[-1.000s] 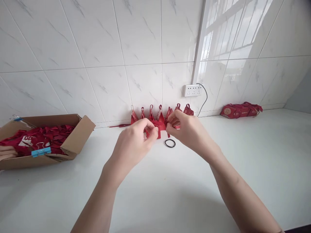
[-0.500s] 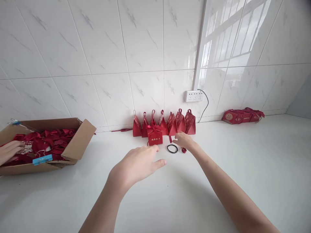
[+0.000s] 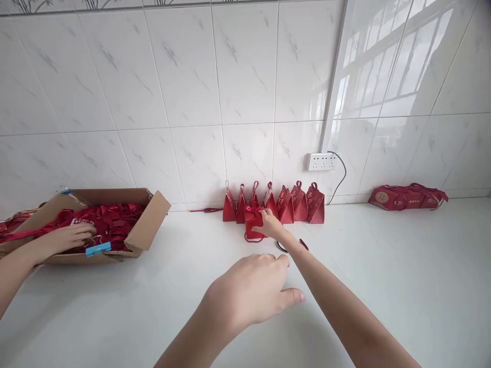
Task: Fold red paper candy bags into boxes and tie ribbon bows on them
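Observation:
My right hand (image 3: 269,224) reaches forward, its fingers and thumb on the right side of a small red gift box (image 3: 250,228) with a ribbon bow on top. The box stands in front of a row of several red triangular gift boxes (image 3: 315,207) with ribbon loops, along the wall. My left hand (image 3: 251,291) hovers nearer to me above the counter, thumb apart from the bent fingers, with nothing in it. Beside my right wrist lie a black hair tie (image 3: 281,247), partly hidden, and a small dark red piece (image 3: 304,244).
At left, another person's hand (image 3: 72,237) reaches into a cardboard box (image 3: 149,225) of red ribbon and satin pieces; a blue binder clip (image 3: 98,249) grips its edge. A red package (image 3: 406,198) lies at right. A power socket (image 3: 322,161) with a cable is on the wall.
My right hand has moved left onto the bow-tied gift box. My left hand still holds nothing. The view has shifted, and more of the other person's arm shows.

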Demonstrator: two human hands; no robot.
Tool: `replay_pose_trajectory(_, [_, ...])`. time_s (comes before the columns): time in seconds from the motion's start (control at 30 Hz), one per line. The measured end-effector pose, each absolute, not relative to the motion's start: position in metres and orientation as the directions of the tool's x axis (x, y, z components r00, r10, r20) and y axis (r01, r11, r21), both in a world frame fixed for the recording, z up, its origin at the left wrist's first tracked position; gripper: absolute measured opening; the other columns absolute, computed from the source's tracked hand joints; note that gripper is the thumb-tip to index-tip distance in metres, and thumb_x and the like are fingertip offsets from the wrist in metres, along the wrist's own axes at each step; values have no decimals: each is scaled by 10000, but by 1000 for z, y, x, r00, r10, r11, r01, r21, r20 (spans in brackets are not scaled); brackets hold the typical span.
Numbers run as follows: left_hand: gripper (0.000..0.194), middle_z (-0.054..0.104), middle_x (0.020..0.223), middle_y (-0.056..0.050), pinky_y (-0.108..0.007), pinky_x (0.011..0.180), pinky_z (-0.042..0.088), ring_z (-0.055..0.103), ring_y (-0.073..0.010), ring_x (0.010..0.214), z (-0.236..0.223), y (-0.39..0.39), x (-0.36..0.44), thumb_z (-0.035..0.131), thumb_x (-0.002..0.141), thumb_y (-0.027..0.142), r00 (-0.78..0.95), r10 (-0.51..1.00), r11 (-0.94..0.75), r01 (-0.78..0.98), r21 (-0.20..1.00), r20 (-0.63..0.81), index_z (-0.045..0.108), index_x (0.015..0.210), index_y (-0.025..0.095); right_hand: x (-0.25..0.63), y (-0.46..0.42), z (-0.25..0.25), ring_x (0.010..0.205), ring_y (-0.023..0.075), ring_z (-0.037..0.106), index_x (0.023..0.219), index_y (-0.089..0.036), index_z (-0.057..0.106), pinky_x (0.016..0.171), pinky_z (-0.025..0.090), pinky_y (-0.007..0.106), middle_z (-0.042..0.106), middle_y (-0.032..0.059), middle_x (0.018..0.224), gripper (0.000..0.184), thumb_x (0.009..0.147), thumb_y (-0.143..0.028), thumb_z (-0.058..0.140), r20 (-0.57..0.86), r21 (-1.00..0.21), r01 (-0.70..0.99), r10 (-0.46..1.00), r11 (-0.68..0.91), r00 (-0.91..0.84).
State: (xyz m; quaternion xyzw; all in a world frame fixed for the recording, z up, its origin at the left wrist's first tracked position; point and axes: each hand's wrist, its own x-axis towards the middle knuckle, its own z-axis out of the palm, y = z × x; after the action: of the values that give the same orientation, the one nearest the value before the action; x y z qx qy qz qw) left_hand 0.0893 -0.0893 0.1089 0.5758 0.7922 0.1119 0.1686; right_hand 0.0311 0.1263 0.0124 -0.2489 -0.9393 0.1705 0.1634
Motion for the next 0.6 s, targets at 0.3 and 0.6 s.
replay_pose_trajectory(0.3, [374,629,812,-64,-272,513,347,592,-231,713,125,-105,72,359,835,503,-412,911,398,855,331,-33,583,907,212,120,72,46,683,192,598,978,-188,589,562,419,285,578,95,981,306,764,-406,607,131,-364,291,358,885,-924])
replay_pose_trajectory(0.6, [476,577,750,-25,-256,554,349,536,-182,657,81,-98,15,368,778,662,-602,793,469,702,535,93,469,708,202,160,70,45,462,113,511,514,-159,507,506,407,245,566,34,511,609,813,-675,386,-2,-773,292,459,563,-889])
